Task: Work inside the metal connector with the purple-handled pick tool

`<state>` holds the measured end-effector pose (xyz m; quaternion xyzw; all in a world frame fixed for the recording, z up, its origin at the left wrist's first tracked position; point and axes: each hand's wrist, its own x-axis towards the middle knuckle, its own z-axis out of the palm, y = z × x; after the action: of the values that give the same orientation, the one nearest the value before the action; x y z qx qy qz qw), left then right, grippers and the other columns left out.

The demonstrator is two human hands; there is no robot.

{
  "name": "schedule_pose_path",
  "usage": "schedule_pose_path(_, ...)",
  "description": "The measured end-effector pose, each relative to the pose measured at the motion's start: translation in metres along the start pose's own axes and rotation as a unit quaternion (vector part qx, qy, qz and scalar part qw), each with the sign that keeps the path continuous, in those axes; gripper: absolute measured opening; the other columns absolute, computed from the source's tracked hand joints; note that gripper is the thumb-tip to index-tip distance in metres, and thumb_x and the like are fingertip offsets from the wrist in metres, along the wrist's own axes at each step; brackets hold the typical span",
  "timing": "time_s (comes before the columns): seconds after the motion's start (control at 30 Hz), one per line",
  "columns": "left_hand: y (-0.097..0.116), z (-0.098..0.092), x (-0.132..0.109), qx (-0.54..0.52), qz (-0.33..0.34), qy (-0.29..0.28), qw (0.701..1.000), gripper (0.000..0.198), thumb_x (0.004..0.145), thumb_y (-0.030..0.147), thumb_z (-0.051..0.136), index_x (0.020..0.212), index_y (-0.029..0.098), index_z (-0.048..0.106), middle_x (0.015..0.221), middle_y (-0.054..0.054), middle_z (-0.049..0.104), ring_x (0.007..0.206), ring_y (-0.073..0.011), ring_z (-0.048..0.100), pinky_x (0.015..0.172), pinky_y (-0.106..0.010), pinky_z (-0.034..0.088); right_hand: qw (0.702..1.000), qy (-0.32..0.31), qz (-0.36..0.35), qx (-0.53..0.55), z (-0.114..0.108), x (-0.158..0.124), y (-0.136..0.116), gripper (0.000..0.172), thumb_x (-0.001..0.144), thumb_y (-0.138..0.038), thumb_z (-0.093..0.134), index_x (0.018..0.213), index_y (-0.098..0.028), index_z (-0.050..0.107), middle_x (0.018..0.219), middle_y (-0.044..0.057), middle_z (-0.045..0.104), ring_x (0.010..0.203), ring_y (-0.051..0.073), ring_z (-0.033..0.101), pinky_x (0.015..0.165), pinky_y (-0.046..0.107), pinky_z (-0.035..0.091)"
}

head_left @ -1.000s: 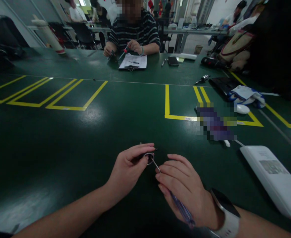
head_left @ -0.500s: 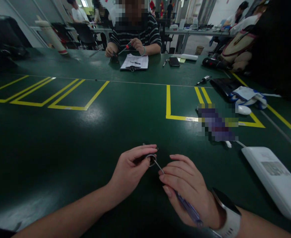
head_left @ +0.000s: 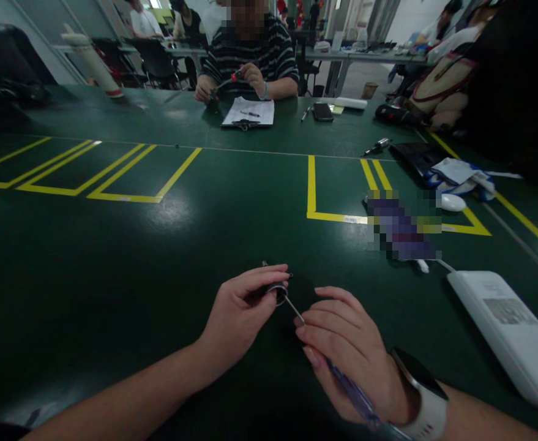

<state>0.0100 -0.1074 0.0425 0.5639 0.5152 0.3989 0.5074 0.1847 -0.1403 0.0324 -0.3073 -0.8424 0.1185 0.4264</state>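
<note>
My left hand is closed around a small dark part with a round, hollow metal end; the fingers cover most of it, so its kind does not show. My right hand grips a screwdriver with a clear purple handle. Its thin metal shaft points up and left, and the tip goes into the round opening of the dark part. Both hands are just above the green table.
On the right lie a white power bank, a blurred purple phone, a white mouse and a cloth. Yellow tape marks the table. Opposite, a person in a striped top handles a red tool behind a clipboard.
Both hands keep nearly the same place and hold. The screwdriver handle sits at a slightly different angle, and the view has shifted a little. The person opposite has lowered their tool slightly.
</note>
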Motion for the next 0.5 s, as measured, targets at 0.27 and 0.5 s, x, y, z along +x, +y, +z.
schedule_pose_path(0.27,-0.0017,0.0003,-0.0006,0.0,-0.001,0.002,1.0,0.023,0.072,0.013,0.059,0.088,0.021,0.072,0.108,-0.005,0.067,0.099,-0.0216,0.063,0.089,-0.036,0.051,1.0,-0.004,-0.011,-0.024,0.0014,0.0013,-0.001,0.017,0.076,-0.006,0.052,0.089,-0.013,0.061,0.077,0.006,0.07,0.074,0.018,0.063,0.086,0.043,0.049)
schedule_pose_path(0.5,-0.001,0.0008,-0.0002,0.024,0.018,0.002,1.0,0.022,0.072,0.011,0.059,0.087,0.021,0.072,0.103,-0.005,0.069,0.1,-0.0205,0.062,0.091,-0.035,0.049,0.996,-0.027,-0.005,-0.084,0.0045,0.0029,-0.0063,0.012,0.082,-0.008,0.05,0.085,-0.013,0.061,0.077,0.006,0.07,0.074,0.018,0.063,0.087,0.043,0.047)
